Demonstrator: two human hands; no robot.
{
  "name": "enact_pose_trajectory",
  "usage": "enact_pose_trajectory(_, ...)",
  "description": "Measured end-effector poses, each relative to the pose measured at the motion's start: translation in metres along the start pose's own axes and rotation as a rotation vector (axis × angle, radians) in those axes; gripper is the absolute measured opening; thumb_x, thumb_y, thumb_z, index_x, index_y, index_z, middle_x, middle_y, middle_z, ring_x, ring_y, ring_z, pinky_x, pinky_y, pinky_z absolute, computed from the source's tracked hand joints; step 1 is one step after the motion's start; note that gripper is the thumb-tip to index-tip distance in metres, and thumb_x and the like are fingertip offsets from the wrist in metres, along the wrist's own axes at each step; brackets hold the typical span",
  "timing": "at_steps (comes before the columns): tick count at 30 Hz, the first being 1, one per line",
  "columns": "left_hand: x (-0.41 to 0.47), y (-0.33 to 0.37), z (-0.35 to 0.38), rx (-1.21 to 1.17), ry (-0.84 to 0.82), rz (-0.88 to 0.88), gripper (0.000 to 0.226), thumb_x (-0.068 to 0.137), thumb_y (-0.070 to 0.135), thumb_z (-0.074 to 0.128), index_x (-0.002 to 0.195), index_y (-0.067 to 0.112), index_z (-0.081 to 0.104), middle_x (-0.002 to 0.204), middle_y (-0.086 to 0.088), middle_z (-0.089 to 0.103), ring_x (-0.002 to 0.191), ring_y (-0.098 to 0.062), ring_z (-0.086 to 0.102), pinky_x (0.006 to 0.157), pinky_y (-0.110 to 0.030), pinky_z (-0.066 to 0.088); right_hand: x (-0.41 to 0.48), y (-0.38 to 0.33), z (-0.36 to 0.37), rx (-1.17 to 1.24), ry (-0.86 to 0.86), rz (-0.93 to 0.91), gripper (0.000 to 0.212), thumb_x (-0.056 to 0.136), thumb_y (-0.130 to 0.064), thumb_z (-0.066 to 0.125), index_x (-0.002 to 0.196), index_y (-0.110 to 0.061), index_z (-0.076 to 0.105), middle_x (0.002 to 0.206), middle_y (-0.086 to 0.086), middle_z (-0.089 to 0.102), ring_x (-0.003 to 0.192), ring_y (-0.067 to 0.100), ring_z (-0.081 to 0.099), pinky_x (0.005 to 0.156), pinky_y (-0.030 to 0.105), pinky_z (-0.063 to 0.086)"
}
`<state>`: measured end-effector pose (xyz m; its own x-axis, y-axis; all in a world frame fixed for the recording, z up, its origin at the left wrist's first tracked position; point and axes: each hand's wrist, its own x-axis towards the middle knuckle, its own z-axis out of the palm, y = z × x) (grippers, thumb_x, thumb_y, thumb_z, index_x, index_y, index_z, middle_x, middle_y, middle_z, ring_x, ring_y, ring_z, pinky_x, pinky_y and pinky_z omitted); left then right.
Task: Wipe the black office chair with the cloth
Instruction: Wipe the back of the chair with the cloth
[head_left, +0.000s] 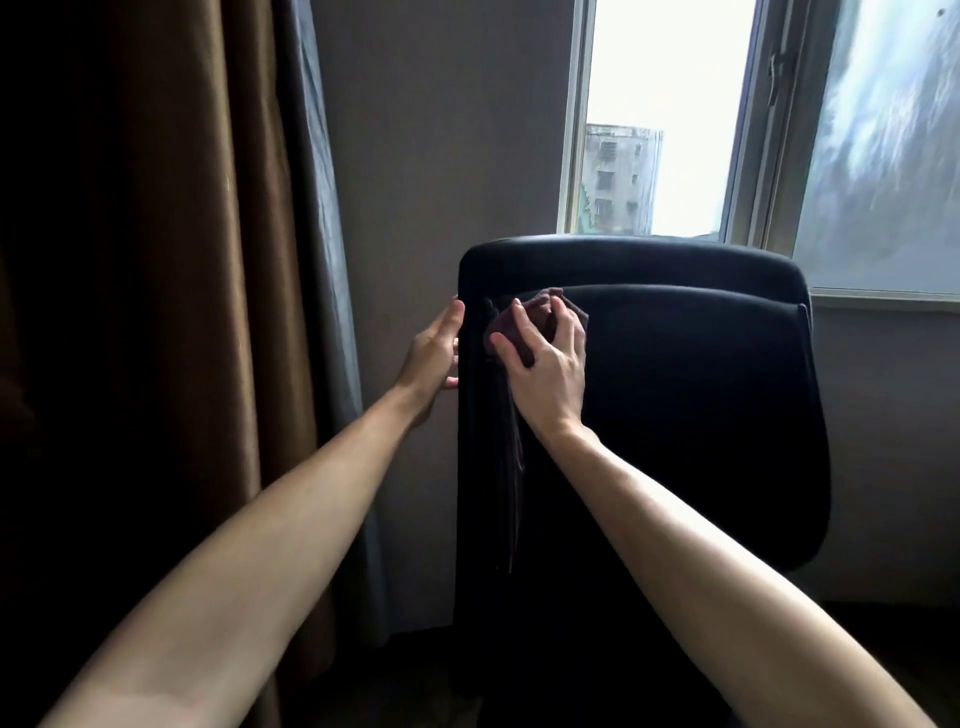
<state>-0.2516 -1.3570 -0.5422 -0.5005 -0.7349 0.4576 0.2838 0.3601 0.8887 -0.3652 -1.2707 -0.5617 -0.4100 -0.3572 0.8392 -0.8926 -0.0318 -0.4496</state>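
Observation:
The black office chair (675, 395) stands before me with its backrest filling the middle and right of the view. My right hand (545, 358) presses a dark maroon cloth (540, 309) against the upper left of the backrest, and part of the cloth hangs down below the hand. My left hand (434, 353) grips the backrest's left edge, thumb on the near side and fingers wrapped behind. The seat and base are hidden in shadow below.
Brown and grey curtains (208, 312) hang close on the left, almost touching the chair. A grey wall (431, 156) stands behind it. A window (675, 130) with an open pane (883, 156) sits at the upper right, its sill just behind the chair top.

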Motion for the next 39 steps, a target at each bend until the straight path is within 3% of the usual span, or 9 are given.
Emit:
enact_pose_trajectory(4, 0.003, -0.006, -0.001, -0.036, -0.049, -0.024, 0.046, 0.102, 0.055, 0.038, 0.131, 0.028, 0.062, 0.111, -0.008, 0.074, 0.097, -0.025, 0.072, 0.073, -0.034, 0.059, 0.014, -0.002, 0.001, -0.074, -0.033, -0.118, 0.047, 0.094, -0.048, 0.058, 0.138, -0.034, 0.054, 0.160, 0.003, 0.027, 0.150, 0.018, 0.014, 0.122, 0.034, 0.011)
enact_pose_trajectory(9, 0.009, -0.014, -0.004, -0.058, -0.054, -0.047, 0.042, 0.103, 0.051, 0.038, 0.123, 0.026, 0.067, 0.095, -0.003, 0.074, 0.083, -0.019, 0.069, 0.069, -0.033, 0.054, 0.011, 0.020, -0.005, -0.070, 0.011, -0.341, 0.035, 0.097, -0.032, 0.054, 0.129, -0.022, 0.064, 0.150, 0.006, 0.045, 0.144, 0.021, 0.034, 0.116, 0.041, 0.033)
enact_pose_trajectory(12, 0.009, -0.016, -0.004, -0.049, -0.071, -0.042, 0.045, 0.102, 0.054, 0.040, 0.127, 0.026, 0.066, 0.098, 0.000, 0.075, 0.086, -0.017, 0.070, 0.072, -0.033, 0.054, -0.014, 0.036, -0.003, -0.060, -0.007, -0.413, 0.040, 0.097, -0.031, 0.049, 0.133, -0.017, 0.061, 0.151, 0.008, 0.042, 0.145, 0.022, 0.033, 0.116, 0.044, 0.033)
enact_pose_trajectory(17, 0.005, -0.018, -0.003, -0.023, -0.080, -0.027, 0.050, 0.099, 0.057, 0.045, 0.137, 0.028, 0.059, 0.120, 0.000, 0.071, 0.101, -0.017, 0.069, 0.073, -0.030, 0.054, -0.012, 0.028, 0.001, -0.149, -0.116, -0.410, 0.057, 0.098, -0.034, 0.045, 0.149, -0.009, 0.038, 0.159, 0.011, 0.025, 0.150, 0.026, 0.016, 0.123, 0.045, 0.014)
enact_pose_trajectory(20, 0.003, -0.018, -0.002, -0.028, -0.081, -0.032, 0.050, 0.100, 0.057, 0.043, 0.137, 0.028, 0.059, 0.119, 0.000, 0.072, 0.101, -0.017, 0.070, 0.074, -0.031, 0.055, -0.001, 0.021, -0.001, -0.143, -0.225, -0.374, 0.072, 0.095, -0.022, 0.044, 0.154, -0.001, 0.007, 0.162, 0.015, 0.010, 0.152, 0.025, 0.002, 0.124, 0.040, 0.001)
enact_pose_trajectory(23, 0.002, -0.017, 0.000, -0.037, -0.076, -0.036, 0.050, 0.099, 0.058, 0.043, 0.135, 0.028, 0.060, 0.117, -0.002, 0.073, 0.100, -0.019, 0.070, 0.076, -0.033, 0.055, 0.008, 0.014, -0.002, -0.085, -0.285, -0.340, 0.079, 0.090, -0.012, 0.042, 0.152, 0.002, -0.004, 0.163, 0.018, -0.001, 0.151, 0.025, -0.005, 0.124, 0.041, -0.002)
enact_pose_trajectory(29, 0.003, -0.015, 0.000, -0.041, -0.068, -0.040, 0.051, 0.099, 0.058, 0.043, 0.134, 0.026, 0.061, 0.116, -0.003, 0.072, 0.099, -0.018, 0.070, 0.073, -0.031, 0.055, 0.023, 0.009, 0.002, -0.174, -0.226, -0.425, 0.065, 0.101, -0.028, 0.048, 0.154, -0.003, 0.019, 0.163, 0.013, 0.006, 0.151, 0.023, -0.003, 0.118, 0.022, -0.014)
enact_pose_trajectory(33, 0.006, -0.019, 0.000, -0.034, -0.070, -0.032, 0.050, 0.100, 0.058, 0.042, 0.134, 0.026, 0.061, 0.115, -0.002, 0.073, 0.100, -0.018, 0.070, 0.076, -0.032, 0.055, 0.024, 0.017, 0.001, -0.218, -0.155, -0.515, 0.054, 0.099, -0.024, 0.045, 0.149, -0.005, 0.036, 0.159, 0.013, 0.026, 0.150, 0.025, 0.016, 0.123, 0.033, 0.004)
enact_pose_trajectory(39, 0.003, -0.030, 0.003, 0.040, -0.086, 0.022, 0.061, 0.093, 0.065, 0.045, 0.145, 0.035, 0.048, 0.135, 0.007, 0.062, 0.122, -0.018, 0.059, 0.107, -0.047, 0.045, -0.037, 0.050, -0.014, -0.174, -0.227, -0.466, 0.053, 0.099, -0.021, 0.040, 0.151, -0.017, 0.033, 0.162, 0.002, 0.022, 0.151, 0.014, 0.011, 0.123, 0.039, 0.014)
